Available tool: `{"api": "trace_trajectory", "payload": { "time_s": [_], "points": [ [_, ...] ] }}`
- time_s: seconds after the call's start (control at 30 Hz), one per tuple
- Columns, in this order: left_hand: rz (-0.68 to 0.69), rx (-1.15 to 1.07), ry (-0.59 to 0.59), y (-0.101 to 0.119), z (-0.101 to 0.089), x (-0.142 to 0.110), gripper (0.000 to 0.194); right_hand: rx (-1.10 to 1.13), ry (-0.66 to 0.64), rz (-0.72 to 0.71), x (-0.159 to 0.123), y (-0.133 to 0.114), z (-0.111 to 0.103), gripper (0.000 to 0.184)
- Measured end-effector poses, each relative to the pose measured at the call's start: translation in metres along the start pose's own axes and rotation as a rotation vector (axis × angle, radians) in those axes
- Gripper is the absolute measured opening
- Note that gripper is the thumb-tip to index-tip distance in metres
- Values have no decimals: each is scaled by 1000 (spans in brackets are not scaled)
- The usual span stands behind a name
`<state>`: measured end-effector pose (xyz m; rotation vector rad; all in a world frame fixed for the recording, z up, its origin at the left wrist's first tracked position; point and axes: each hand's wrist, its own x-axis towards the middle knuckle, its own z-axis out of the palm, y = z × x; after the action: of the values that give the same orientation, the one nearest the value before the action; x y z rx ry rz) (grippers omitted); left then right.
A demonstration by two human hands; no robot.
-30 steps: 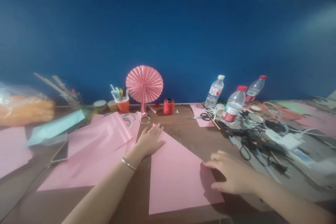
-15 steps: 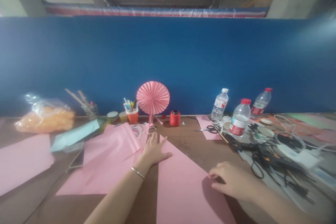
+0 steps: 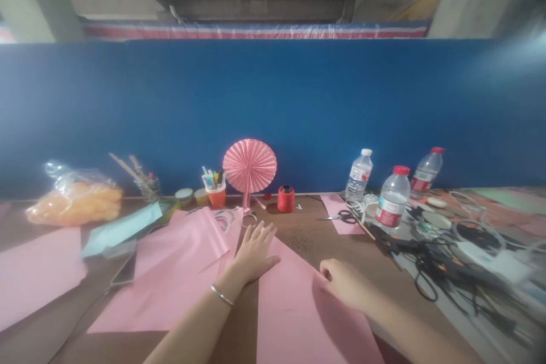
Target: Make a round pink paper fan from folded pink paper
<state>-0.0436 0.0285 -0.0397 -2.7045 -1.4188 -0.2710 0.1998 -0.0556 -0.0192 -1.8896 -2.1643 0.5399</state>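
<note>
My left hand (image 3: 255, 253) lies flat with fingers spread on the upper end of a pink paper sheet (image 3: 294, 318), which has a slanting right edge. A ring and a silver bracelet show on that hand and wrist. On the slanting edge, my right hand (image 3: 347, 285) has its fingers curled together at the paper; the thumb is mostly hidden. Just beyond my left fingertips lies a roll of tape (image 3: 249, 218). Left of my forearm, another pink sheet (image 3: 170, 273) with a curled part rests on the brown table (image 3: 230, 318).
At the back stand a round pleated pink fan (image 3: 249, 165), a red thread spool (image 3: 285, 199) and a cup of pens (image 3: 216, 195). Scissors (image 3: 346, 216), a plastic bottle (image 3: 392, 199) and tangled cables (image 3: 430, 273) lie to the right. A bag of orange stuff (image 3: 77, 205) sits left.
My right hand has moved left and up along the slanting paper edge, and its fingers have closed in. My left hand stays on the sheet. The view has tilted slightly up.
</note>
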Motion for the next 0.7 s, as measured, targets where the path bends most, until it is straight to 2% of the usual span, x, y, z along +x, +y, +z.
{"api": "trace_trajectory", "payload": {
  "time_s": [0.07, 0.17, 0.27, 0.33, 0.5, 0.57, 0.7],
  "points": [
    [86, -21, 48, 0, -7, 2, 55, 67, -5, 2, 3, 2, -3, 7],
    [116, -132, 31, -3, -20, 6, 24, 164, -53, 46, 1, -6, -23, 7],
    [85, -214, -12, -11, -33, 4, 20, 121, -23, 41, -1, -11, -46, 6],
    [32, -278, -8, -18, -39, 1, 19, 136, -35, 8, 3, -3, -55, 11],
    [-115, -487, 22, -39, -39, -3, 13, 118, 98, -66, 46, 57, -57, 21],
    [-174, -561, 46, -49, -34, -3, 13, 39, 189, 4, 71, 83, -57, 26],
    [-296, -730, 144, -66, -21, -1, 20, -79, 291, 131, 118, 119, -59, 22]
  ]
}}
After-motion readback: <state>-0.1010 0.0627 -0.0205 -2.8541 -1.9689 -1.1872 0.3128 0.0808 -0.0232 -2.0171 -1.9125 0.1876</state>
